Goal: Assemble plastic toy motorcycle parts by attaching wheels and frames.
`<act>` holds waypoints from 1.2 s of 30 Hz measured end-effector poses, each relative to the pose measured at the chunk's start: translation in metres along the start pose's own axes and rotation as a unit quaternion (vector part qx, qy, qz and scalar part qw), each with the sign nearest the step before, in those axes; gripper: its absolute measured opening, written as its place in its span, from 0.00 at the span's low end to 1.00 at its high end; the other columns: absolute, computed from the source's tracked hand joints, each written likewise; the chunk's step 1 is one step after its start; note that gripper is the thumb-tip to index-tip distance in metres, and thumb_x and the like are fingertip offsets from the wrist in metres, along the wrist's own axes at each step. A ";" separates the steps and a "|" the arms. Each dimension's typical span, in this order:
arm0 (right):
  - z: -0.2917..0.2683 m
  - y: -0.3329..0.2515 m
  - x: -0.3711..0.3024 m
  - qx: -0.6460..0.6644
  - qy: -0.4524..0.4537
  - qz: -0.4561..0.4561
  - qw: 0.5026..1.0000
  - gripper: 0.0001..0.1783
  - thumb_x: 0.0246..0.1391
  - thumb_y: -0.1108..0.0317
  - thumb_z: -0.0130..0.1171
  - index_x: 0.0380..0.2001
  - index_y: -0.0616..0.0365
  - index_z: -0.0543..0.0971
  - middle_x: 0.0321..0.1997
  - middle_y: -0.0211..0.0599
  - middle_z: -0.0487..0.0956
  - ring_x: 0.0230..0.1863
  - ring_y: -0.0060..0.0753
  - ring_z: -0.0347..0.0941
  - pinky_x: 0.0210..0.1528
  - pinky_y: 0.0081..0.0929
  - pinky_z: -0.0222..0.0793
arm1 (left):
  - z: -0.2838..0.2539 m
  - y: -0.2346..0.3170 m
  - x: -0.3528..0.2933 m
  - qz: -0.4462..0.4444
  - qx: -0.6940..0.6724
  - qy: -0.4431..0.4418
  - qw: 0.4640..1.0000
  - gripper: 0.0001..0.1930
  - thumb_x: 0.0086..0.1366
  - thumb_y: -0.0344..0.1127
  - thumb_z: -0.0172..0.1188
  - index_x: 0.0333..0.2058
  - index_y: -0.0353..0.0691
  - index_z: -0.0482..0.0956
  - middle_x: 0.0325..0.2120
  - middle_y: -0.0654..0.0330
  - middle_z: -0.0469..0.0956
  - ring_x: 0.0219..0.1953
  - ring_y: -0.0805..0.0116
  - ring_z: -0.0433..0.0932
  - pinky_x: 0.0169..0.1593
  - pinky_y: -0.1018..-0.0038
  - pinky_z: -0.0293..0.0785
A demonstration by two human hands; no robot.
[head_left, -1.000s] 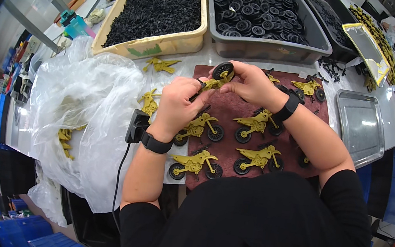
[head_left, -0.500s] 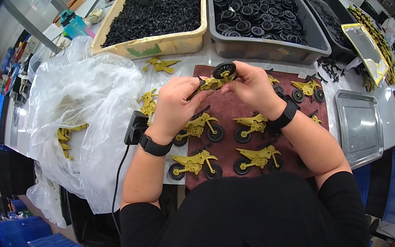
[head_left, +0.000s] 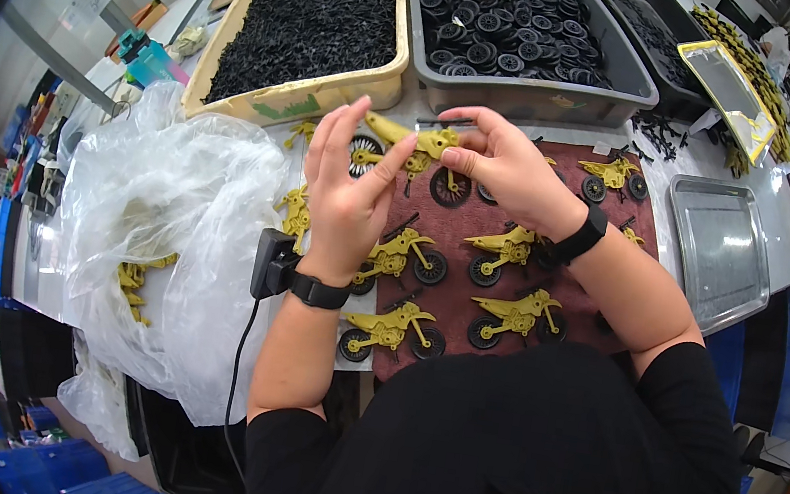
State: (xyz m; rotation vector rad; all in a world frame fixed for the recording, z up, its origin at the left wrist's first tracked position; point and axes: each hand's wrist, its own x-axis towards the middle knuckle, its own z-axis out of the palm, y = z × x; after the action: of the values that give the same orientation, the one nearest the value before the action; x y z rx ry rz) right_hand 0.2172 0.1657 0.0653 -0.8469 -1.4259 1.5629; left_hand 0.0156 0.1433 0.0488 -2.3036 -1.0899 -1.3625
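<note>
A yellow toy motorcycle with black wheels and a black handlebar hangs upright above the brown cloth. My right hand pinches its front end between thumb and fingers. At its rear, my left hand is open, the fingers stretched upward and the thumb in front of the toy's body; whether the thumb touches it I cannot tell. On the cloth below stand finished-looking toy motorcycles, among them one at the front left and one at the front right.
A cream tub of small black parts and a grey tub of black wheels stand at the back. Crumpled clear plastic covers the left, with yellow bodies inside. A metal tray lies at right. A black cable hangs by my left forearm.
The toy motorcycle has turned from wheel-up to upright, side on. My left fingers have gone from closed around it to stretched out; my right hand still holds it.
</note>
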 end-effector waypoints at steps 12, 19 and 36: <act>-0.003 0.005 0.001 -0.106 0.006 -0.092 0.990 0.17 0.52 0.82 0.55 0.47 0.63 0.70 0.42 0.35 0.76 0.44 0.22 0.73 0.45 0.20 0.71 | 0.004 -0.001 -0.008 -0.325 -0.492 -0.048 0.806 0.19 0.62 0.31 0.59 0.50 0.29 0.71 0.43 0.54 0.78 0.44 0.70 0.76 0.49 0.77 0.71; 0.007 0.013 0.004 -0.083 0.014 -0.073 0.994 0.12 0.53 0.78 0.58 0.42 0.64 0.74 0.33 0.31 0.78 0.34 0.17 0.72 0.35 0.18 0.70 | 0.000 -0.003 -0.013 -0.328 -0.483 -0.049 0.810 0.13 0.63 0.30 0.58 0.45 0.31 0.75 0.39 0.58 0.79 0.41 0.74 0.76 0.46 0.79 0.71; -0.004 0.046 0.033 -0.451 0.040 0.007 0.892 0.22 0.55 0.63 0.58 0.42 0.72 0.66 0.31 0.59 0.77 0.37 0.55 0.75 0.40 0.39 0.70 | -0.062 -0.043 -0.038 -0.425 0.182 -0.397 0.793 0.21 0.50 0.42 0.68 0.35 0.31 0.76 0.43 0.46 0.75 0.37 0.46 0.77 0.40 0.59 0.72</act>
State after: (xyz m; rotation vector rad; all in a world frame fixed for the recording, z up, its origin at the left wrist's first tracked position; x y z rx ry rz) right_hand 0.2003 0.1972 0.0214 -1.4191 -2.1057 0.7907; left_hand -0.0654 0.1212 0.0433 -2.1254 -2.5841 -0.1438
